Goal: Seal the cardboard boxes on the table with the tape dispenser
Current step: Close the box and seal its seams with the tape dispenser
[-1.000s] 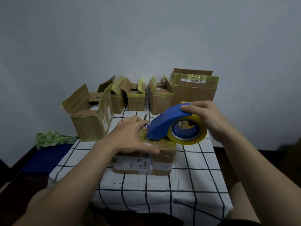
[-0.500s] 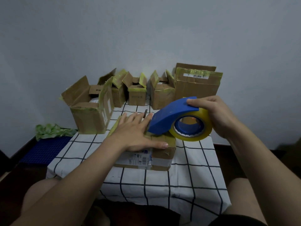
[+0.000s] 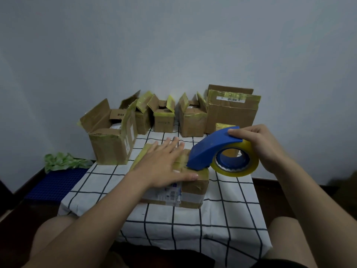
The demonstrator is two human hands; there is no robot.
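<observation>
The left hand [image 3: 164, 166] has flattened, fingers straight, on the box [image 3: 195, 188], while the right hand [image 3: 258, 146] grips the tape dispenser [image 3: 208, 149], its blade hidden.

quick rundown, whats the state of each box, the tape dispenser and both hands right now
front box, flaps down, not yet fully taped
left hand, flat, fingers straight, pressing the front box top
tape dispenser, tilted, nose down on the front box top
right hand, curled round the tape dispenser
big left box, flaps open
middle small box, flaps open
tall right box, back flap up; sealed or not, cannot tell
</observation>
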